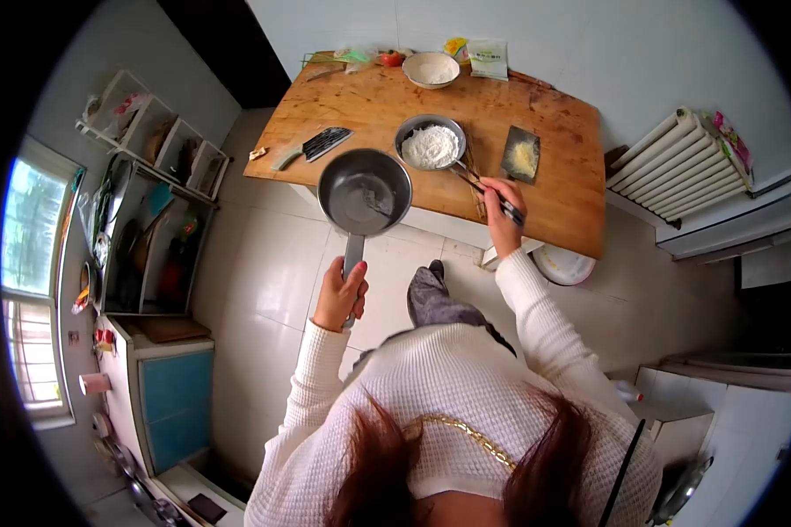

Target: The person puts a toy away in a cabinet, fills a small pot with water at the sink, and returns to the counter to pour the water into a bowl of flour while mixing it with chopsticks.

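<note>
My left hand is wrapped around the handle of a grey saucepan, held at the table's front edge. A little liquid or residue shows on the pan's inside bottom. My right hand grips dark chopsticks, their far ends reaching the rim of a metal bowl. White flour is heaped inside that bowl. Left of it lies a cleaver with a pale handle. To the right of the bowl, a dark flat sheet carries a pale yellow minced heap.
On the wooden table, a bowl of white powder, a tomato, and a white packet stand along the back. A radiator is at the right, shelves at the left. Under the table's right side sits a white basin.
</note>
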`<state>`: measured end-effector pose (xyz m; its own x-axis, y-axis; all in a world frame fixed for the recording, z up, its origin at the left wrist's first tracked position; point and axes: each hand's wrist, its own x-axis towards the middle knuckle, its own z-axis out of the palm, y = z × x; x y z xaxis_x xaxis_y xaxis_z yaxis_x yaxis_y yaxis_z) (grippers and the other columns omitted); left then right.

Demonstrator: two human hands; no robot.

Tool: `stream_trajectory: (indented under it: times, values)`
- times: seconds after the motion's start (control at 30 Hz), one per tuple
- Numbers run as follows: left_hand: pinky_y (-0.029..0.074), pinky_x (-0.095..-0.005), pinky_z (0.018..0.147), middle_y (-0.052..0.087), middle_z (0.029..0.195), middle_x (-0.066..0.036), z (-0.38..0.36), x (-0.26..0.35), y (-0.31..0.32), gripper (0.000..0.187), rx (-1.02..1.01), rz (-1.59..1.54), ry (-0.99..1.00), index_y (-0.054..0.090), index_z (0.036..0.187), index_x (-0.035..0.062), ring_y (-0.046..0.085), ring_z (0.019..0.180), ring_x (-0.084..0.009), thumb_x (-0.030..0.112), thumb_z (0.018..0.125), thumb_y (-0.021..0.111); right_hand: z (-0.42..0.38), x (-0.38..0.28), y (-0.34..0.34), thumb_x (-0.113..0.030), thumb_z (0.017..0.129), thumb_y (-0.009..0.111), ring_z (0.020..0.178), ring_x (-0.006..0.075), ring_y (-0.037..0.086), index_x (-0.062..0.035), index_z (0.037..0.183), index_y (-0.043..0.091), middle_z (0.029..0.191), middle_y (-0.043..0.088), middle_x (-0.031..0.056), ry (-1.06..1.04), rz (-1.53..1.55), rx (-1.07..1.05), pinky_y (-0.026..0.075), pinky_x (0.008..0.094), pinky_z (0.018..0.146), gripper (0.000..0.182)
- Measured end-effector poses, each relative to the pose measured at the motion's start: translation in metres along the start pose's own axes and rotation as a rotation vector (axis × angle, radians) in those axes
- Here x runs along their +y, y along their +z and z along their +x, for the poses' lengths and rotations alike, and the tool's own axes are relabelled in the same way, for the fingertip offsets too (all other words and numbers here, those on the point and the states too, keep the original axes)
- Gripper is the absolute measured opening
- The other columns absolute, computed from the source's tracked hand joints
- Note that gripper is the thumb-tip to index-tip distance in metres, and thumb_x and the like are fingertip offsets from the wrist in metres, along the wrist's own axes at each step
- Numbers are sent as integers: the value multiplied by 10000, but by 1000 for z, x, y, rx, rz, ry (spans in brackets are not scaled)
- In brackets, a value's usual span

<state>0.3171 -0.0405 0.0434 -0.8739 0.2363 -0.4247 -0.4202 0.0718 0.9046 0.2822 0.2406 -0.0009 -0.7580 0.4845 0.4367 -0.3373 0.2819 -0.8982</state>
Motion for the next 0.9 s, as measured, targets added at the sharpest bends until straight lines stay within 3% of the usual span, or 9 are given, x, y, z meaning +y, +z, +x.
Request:
stream_trajectory:
  times: [0.13,0.17,0.23,0.37,0.5,0.6,0.7,0.73,0.9]
  values:
    - [284,-234,267,428,534,-35,64,25,7,201,44,66,-4,402,862,-4,347,293,-92,174,860,495,49,54,32,-7,753,539,794,227,544,-23,864,597,874,511,104,-214,-442,-70,459,306,691,126]
    - [284,-234,267,429,533,-35,82,33,9,199,56,66,-9,403,861,-3,349,293,-93,173,859,496,55,75,41,-22,748,540,829,260,531,-28,865,596,896,508,115,-38,-331,-120,443,331,725,130]
    - [284,-234,267,431,534,-35,112,45,6,200,32,53,-32,404,858,-1,352,293,-93,175,858,499,71,107,53,-31,754,538,835,276,529,-24,870,589,911,505,120,-142,-354,-154,442,340,731,127]
    - [293,-222,267,426,552,-27,153,59,-1,220,11,90,-55,407,859,19,347,294,-78,222,875,491,78,146,69,-33,760,538,818,306,538,-23,925,558,940,510,138,-98,-434,-186,448,360,716,166]
    - [290,-221,266,427,552,-28,192,71,-12,230,-39,109,-77,410,869,15,344,292,-77,228,873,496,64,124,102,-19,762,539,756,303,567,-45,922,544,939,531,129,-28,-269,-275,461,342,676,163]
    - [290,-228,264,415,534,-23,217,79,-22,229,-102,168,-58,406,873,11,340,295,-76,221,871,496,55,118,118,-12,766,532,752,286,579,-55,924,544,946,533,124,-52,-321,-338,467,328,654,164]
    - [289,-230,262,414,527,-24,238,88,-31,217,-167,221,-65,404,871,12,339,292,-78,210,869,495,57,121,108,-6,767,533,759,286,579,-58,913,546,954,535,123,128,-269,-239,467,327,656,155]
    - [284,-229,261,418,531,-29,245,89,-35,207,-190,228,-71,404,867,14,339,291,-80,200,867,495,62,118,109,-2,767,535,756,297,568,-59,910,540,942,534,124,-5,-437,-89,461,330,668,154]
    - [275,-233,257,417,527,-28,269,95,-43,204,-281,257,-68,400,861,14,337,286,-86,192,863,499,60,111,114,-3,760,548,801,303,556,-45,917,530,940,532,133,53,-621,-45,460,344,676,163]
